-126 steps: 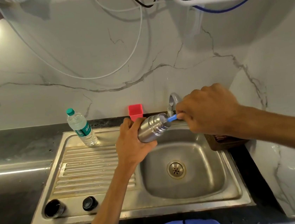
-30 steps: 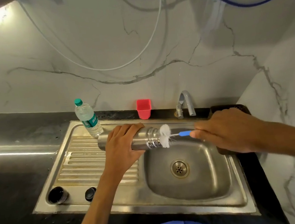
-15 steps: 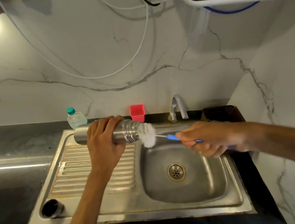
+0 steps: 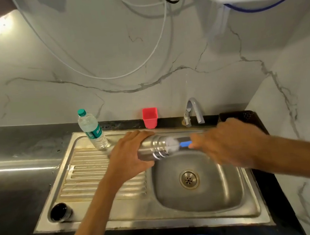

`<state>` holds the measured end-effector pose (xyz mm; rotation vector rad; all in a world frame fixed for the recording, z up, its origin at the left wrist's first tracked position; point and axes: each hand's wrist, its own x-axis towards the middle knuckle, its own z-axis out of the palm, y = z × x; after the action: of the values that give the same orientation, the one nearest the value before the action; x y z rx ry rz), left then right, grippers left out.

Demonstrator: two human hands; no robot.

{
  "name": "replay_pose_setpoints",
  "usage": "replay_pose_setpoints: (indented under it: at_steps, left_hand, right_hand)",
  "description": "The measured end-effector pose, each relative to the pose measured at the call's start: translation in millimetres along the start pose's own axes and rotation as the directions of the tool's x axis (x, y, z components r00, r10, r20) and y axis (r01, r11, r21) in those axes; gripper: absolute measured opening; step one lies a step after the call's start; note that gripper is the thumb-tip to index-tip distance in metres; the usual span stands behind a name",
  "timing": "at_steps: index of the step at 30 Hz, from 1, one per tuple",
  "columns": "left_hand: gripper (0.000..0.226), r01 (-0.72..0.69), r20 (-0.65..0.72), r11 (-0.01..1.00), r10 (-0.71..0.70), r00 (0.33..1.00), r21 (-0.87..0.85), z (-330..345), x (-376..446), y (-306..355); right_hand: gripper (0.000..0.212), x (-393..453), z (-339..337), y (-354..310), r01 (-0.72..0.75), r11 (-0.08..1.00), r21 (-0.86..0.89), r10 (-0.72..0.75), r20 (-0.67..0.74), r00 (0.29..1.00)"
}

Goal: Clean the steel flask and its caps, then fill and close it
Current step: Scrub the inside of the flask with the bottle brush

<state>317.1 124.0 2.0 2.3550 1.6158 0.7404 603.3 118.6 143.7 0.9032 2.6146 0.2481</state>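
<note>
— Where is the cylindrical brushed-steel flask (image 4: 150, 148) sitting right now?

— It is not sitting at all — the left hand (image 4: 129, 156) is wrapping its fingers round the body and holding it in the air, over the line where the ribbed drainboard is meeting the basin of the stainless-steel sink (image 4: 90, 169). Its long axis is lying nearly level, running left to right along the sink's back edge, with the threaded mouth pointing right.

— And the other hand?

— The right hand (image 4: 228, 143) is gripping the blue handle of the white-bristled bottle brush (image 4: 172, 145), just beside the mouth. The brush is lining up with the flask's axis, its bristle head at the opening; motion blur is hiding how far in it is reaching.

— So what is the next stroke depending on?

— I am judging that it is depending on keeping handle and flask on one line, the right hand pushing leftward while the left is bracing.

— The caps?

— One round black cap (image 4: 60, 212) is resting at the sink's front-left corner, well apart from both hands. A clear plastic water bottle with a green cap (image 4: 91, 129) is standing at the back-left corner.
</note>
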Motion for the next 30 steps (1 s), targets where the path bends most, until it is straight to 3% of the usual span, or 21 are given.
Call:
replay_pose_setpoints:
  at_steps: [3, 5, 9, 12, 15, 21, 24, 26, 28, 30]
  left_hand:
    - [0.076, 0.107, 0.062, 0.994, -0.107, 0.992, -0.005, -12.9, -6.6, -24.5]
    - [0.069, 0.080, 0.101, 0.997, -0.078, 0.992, -0.009, -13.1, 2.5, -19.9]
    - [0.064, 0.026, 0.302, 0.993, 0.010, 0.953, -0.117, 2.4, 14.3, 14.6]
    - [0.062, 0.100, 0.377, 0.969, -0.008, 0.926, -0.225, -7.3, 9.8, -0.8]
    - [0.061, 0.122, 0.405, 0.968, -0.022, 0.914, -0.221, -20.2, 4.1, -22.2]
    - [0.059, 0.119, 0.431, 0.925, 0.053, 0.901, -0.361, -2.6, 19.3, 5.6]
    - [0.059, 0.178, 0.436, 0.935, -0.028, 0.900, -0.308, -12.8, 7.3, -18.7]
    - [0.059, 0.171, 0.358, 0.967, -0.095, 0.929, -0.188, -18.4, -1.3, -32.8]
    - [0.061, 0.116, 0.230, 0.992, -0.099, 0.968, -0.059, -13.3, -0.5, -26.0]
    - [0.065, 0.064, 0.095, 0.997, -0.060, 0.994, -0.039, 5.9, 5.0, -5.8]
  right_hand:
    - [0.046, -24.7, 6.5, 25.5, -0.046, 0.995, -0.086, 0.020, -0.280, 0.960]
    - [0.050, -22.4, 19.6, 26.5, -0.036, 0.992, -0.124, -0.010, -0.350, 0.937]
    - [0.003, 3.3, 34.3, 9.1, 0.088, 0.924, -0.373, -0.230, -0.357, 0.905]
    - [0.017, -19.4, 23.4, 31.9, 0.097, 0.878, -0.470, -0.306, -0.394, 0.866]
    - [0.021, -38.1, 13.9, 51.2, 0.072, 0.847, -0.527, -0.339, -0.430, 0.837]
    - [0.022, 0.8, 28.7, 9.5, 0.060, 0.768, -0.637, -0.407, -0.414, 0.814]
    - [0.031, -14.5, 19.9, 38.0, 0.094, 0.862, -0.498, -0.344, -0.439, 0.830]
    - [0.024, -20.5, 8.3, 41.3, 0.067, 0.965, -0.253, -0.162, -0.376, 0.912]
    - [0.023, -8.5, 8.1, 23.7, -0.082, 0.995, -0.064, 0.069, -0.177, 0.982]
    - [0.038, 15.3, 18.7, 4.9, -0.188, 0.940, 0.285, 0.183, 0.046, 0.982]
